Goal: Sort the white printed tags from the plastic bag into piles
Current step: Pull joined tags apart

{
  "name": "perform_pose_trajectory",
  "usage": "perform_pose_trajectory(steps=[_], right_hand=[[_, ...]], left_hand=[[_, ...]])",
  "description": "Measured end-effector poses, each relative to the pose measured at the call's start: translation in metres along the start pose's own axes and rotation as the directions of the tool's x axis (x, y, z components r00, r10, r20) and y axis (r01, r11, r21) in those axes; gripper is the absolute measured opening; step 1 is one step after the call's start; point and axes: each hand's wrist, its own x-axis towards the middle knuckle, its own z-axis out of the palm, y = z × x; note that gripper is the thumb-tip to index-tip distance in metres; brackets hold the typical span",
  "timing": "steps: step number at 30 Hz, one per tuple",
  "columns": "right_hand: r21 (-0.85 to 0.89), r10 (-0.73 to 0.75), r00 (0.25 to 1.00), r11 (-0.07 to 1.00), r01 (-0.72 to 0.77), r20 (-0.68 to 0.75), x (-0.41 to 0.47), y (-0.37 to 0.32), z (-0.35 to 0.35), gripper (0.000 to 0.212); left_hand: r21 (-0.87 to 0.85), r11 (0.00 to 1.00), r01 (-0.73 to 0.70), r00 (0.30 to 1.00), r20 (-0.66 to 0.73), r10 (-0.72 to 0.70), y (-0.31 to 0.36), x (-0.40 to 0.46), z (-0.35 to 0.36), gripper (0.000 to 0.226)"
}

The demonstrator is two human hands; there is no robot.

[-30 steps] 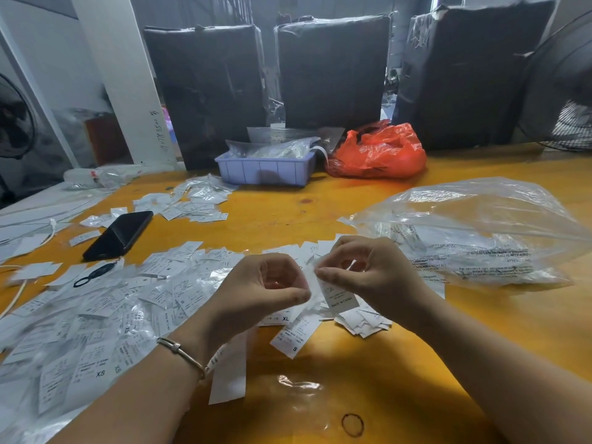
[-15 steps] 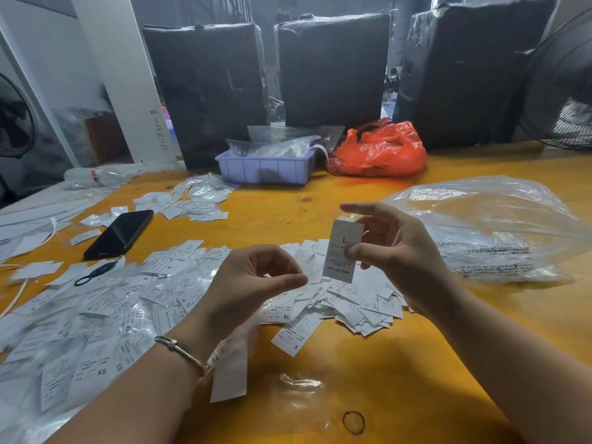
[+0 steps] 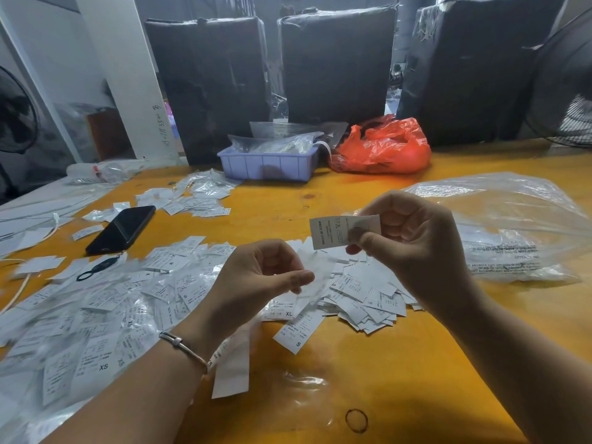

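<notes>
Right hand (image 3: 413, 238) covers tag (image 3: 330, 232) end, left hand (image 3: 256, 280) contents blurred

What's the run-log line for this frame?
phase: sorting | right hand: pinches tag, raised over pile | left hand: curled, contents unclear | bag: on table

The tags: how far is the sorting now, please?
Done: many tags lie spread at the left, and a smaller pile sits in the middle. In hand: the right hand pinches one tag; the left hand seems to hold a thin clear sleeve. Left: the clear plastic bag; whether tags remain inside is unclear.
</notes>
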Motion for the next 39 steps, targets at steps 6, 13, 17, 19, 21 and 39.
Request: perform_pose_trajectory(steps=[6, 13, 17, 19, 21, 39], right_hand=[[-0.184, -0.06, 0.998, 0.981, 0.063, 0.023, 0.0, 0.0, 0.0, 0.016], [-0.163, -0.071, 0.997, 0.984, 0.069, -0.008, 0.0, -0.002, -0.002, 0.014], [-0.143, -0.089, 0.996, 0.986, 0.087, -0.007, -0.001, -0.004, -0.003, 0.008], [-0.149, -0.101, 0.995, 0.984, 0.101, 0.009, -0.001, -0.004, -0.002, 0.004], [-0.175, -0.112, 0.993, 0.978, 0.116, 0.033, -0.002, -0.003, -0.001, 0.004], [-0.341, -0.008, 0.96, 0.934, 0.106, 0.278, -0.003, 0.015, 0.003, 0.005]], left_hand=[[0.016, 1.0, -0.011, 1.0, -0.007, 0.011, 0.003, -0.001, 0.0, 0.026], [-0.016, 1.0, -0.017, 1.0, -0.021, 0.016, 0.005, -0.002, 0.001, 0.028], [0.002, 1.0, -0.013, 1.0, -0.017, 0.013, 0.005, -0.002, 0.001, 0.024], [0.005, 1.0, -0.012, 1.0, -0.014, 0.012, 0.006, -0.002, 0.001, 0.022], [0.011, 1.0, -0.011, 1.0, -0.015, 0.011, 0.006, -0.003, 0.001, 0.022], [0.018, 1.0, -0.015, 0.994, 0.112, 0.013, 0.001, -0.002, 0.005, 0.013]])
